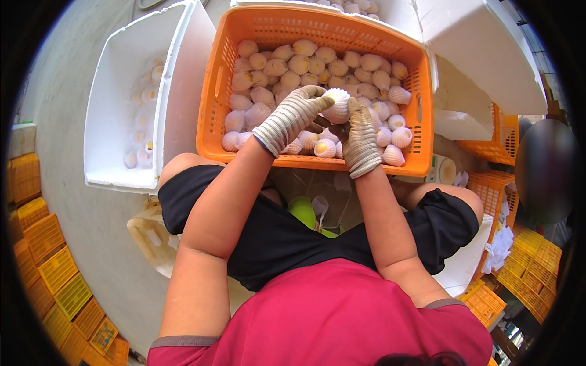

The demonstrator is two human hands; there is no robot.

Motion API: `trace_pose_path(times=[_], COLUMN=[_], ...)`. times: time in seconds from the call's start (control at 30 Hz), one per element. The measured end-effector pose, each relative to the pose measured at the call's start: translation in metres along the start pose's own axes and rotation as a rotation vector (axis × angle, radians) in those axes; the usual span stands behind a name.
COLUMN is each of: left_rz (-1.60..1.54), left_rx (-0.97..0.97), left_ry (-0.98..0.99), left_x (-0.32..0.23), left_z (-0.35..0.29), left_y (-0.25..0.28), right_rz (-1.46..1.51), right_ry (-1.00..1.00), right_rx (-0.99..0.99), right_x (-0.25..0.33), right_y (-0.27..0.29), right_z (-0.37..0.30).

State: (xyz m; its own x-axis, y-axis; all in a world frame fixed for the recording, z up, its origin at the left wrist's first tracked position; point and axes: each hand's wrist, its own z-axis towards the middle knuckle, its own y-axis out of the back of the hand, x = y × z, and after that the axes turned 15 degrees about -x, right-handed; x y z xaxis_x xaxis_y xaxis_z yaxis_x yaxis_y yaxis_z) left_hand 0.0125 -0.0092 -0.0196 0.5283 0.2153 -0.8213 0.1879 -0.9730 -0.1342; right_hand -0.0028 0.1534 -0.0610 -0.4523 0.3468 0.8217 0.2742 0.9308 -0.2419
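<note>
Over the near part of an orange plastic crate (209,116), both my gloved hands hold one round fruit in a white foam net (336,106). My left hand (295,113), in a white-and-grey striped glove, grips it from the left, fingertips at its top. My right hand (361,135), in a matching glove, closes on its right side. What the fruit looks like under the net is hidden. Below the hands, the crate is filled with many pale fruits in foam nets (290,80); some show yellow through the net openings, as does a netted fruit (325,147) near the front rim.
A white foam box (114,73) with netted fruits stands left of the crate. Other white foam boxes (482,46) lie behind and to the right. Stacked orange and yellow crates (58,271) line the far left, with more crates (530,262) at right. A blurred person (543,171) is at the right edge.
</note>
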Motion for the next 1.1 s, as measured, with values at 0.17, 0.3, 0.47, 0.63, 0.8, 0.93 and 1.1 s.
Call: trace_pose_path(times=[0.17, 0.3, 0.47, 0.63, 0.8, 0.93, 1.1], left_rz=[0.037, 0.051, -0.056, -0.203, -0.236, -0.257, -0.324], left_rx=[0.084, 0.120, 0.159, 0.192, 0.247, 0.274, 0.302], left_ry=[-0.135, -0.163, -0.154, -0.125, -0.056, -0.038, -0.007], left_x=[0.006, 0.007, 0.009, 0.017, 0.016, 0.014, 0.015], left_z=[0.003, 0.006, 0.004, 0.010, 0.011, 0.010, 0.010], left_y=[0.003, 0.003, 0.003, 0.003, 0.005, 0.005, 0.004], right_rz=[-0.047, -0.167, -0.313, -0.229, -0.247, -0.299, -0.316], right_ry=[0.037, 0.178, 0.375, 0.292, 0.310, 0.370, 0.337], right_rx=[0.030, -0.002, -0.007, 0.027, 0.060, 0.060, 0.039], right_x=[0.004, 0.000, 0.005, 0.015, 0.018, 0.016, 0.022], right_y=[-0.001, 0.002, 0.004, -0.001, 0.001, 0.007, 0.005], right_z=[-0.001, 0.003, 0.002, -0.003, -0.005, 0.000, -0.006])
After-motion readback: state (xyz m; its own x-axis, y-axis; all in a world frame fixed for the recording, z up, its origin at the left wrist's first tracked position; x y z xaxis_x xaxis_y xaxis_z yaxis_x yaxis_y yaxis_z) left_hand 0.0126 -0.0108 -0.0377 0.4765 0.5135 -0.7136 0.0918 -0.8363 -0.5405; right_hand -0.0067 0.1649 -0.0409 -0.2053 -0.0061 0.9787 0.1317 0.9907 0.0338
